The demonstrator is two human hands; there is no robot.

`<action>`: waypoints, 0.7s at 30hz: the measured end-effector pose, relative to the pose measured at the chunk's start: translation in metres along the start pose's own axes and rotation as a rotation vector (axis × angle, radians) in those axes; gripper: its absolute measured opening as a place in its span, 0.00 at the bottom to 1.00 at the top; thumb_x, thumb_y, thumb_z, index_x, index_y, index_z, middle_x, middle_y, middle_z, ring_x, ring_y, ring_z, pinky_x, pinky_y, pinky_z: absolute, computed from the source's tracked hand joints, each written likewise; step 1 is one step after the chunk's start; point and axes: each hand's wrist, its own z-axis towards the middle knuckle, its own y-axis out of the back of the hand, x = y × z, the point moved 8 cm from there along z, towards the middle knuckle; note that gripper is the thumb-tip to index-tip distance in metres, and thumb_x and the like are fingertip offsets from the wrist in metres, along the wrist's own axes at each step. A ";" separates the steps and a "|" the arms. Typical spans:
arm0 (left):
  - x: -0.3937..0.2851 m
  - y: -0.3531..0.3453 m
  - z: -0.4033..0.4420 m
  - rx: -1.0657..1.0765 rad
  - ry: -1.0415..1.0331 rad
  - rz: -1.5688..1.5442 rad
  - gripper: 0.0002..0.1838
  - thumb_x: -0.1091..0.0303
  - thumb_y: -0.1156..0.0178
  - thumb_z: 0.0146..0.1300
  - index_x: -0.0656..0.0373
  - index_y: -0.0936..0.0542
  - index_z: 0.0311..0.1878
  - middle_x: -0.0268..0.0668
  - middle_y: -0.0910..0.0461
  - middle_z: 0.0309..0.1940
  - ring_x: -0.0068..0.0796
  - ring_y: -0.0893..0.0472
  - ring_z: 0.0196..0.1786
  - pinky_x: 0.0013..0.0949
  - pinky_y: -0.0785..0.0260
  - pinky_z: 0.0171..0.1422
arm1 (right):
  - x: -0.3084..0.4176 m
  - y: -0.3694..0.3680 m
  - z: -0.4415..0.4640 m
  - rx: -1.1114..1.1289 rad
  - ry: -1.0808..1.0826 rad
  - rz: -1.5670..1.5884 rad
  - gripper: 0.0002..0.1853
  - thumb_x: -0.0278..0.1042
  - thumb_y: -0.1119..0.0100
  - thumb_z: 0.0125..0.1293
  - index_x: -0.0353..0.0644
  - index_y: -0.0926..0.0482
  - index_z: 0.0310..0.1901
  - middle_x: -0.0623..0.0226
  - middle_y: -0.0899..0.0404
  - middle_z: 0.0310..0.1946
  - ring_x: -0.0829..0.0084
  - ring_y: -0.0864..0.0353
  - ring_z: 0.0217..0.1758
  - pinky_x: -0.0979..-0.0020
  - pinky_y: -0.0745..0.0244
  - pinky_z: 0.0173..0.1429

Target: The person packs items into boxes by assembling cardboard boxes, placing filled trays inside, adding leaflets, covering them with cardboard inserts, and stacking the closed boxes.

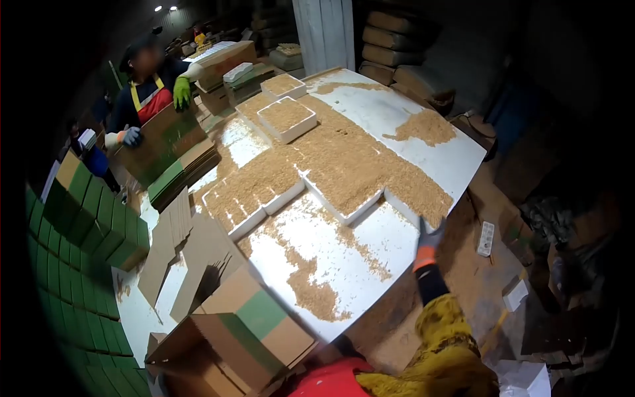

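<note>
My right hand (pixel 430 237), in a grey glove with an orange cuff, is at the right corner of a row of white trays (pixel 366 210) heaped with wood-shaving-like material (pixel 344 165). Its fingers reach the edge of the rightmost tray; whether they grip it is too blurred to tell. My left hand is out of view. Farther back, a filled white tray (pixel 289 120) rests on top of the spread material. Loose bits (pixel 311 284) lie scattered over the white tabletop (pixel 271 258) in front of the trays.
An open cardboard box (pixel 218 357) stands at the near left, beside flattened cardboard (pixel 205 264). Green-and-brown boxes (pixel 73 264) are stacked at the left. Across the table a co-worker (pixel 149 86) holds a cardboard piece (pixel 162 142). Sacks (pixel 390 40) are piled at the back.
</note>
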 end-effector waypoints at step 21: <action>-0.056 -0.038 -0.034 0.046 0.078 0.172 0.17 0.68 0.54 0.70 0.62 0.25 0.58 0.48 0.26 0.57 0.42 0.27 0.59 0.37 0.36 0.63 | -0.042 0.056 -0.100 0.410 -0.443 0.216 0.33 0.34 0.38 0.63 0.49 0.40 0.68 0.65 0.31 0.60 0.67 0.27 0.59 0.62 0.25 0.54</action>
